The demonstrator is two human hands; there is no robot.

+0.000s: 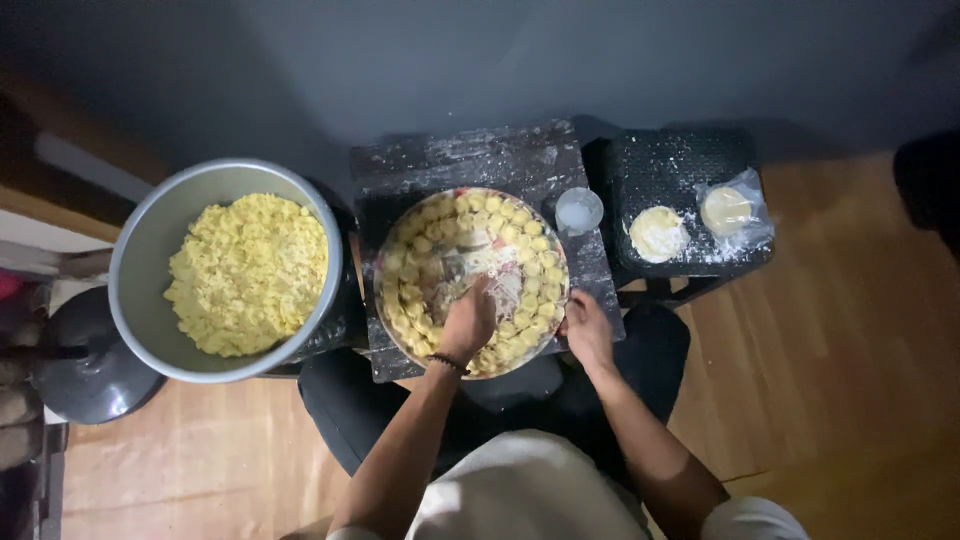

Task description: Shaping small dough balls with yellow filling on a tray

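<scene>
A round tray (392, 318) sits on a dark floured board (470, 155), ringed with several small pale dumplings (500, 232). My left hand (467, 322) reaches into the tray near its front, fingers curled down among the dumplings; I cannot tell what it grips. My right hand (586, 330) rests on the tray's right rim, holding its edge. A large grey metal pot (140, 262) at the left holds a heap of yellow dumplings (250, 272).
A small clear cup (579, 210) stands right of the tray. A black stool (680, 165) carries a flat dough disc (658, 233) and a bagged dough piece (728, 209). A dark pot lid (90, 350) lies at far left. Wooden floor surrounds everything.
</scene>
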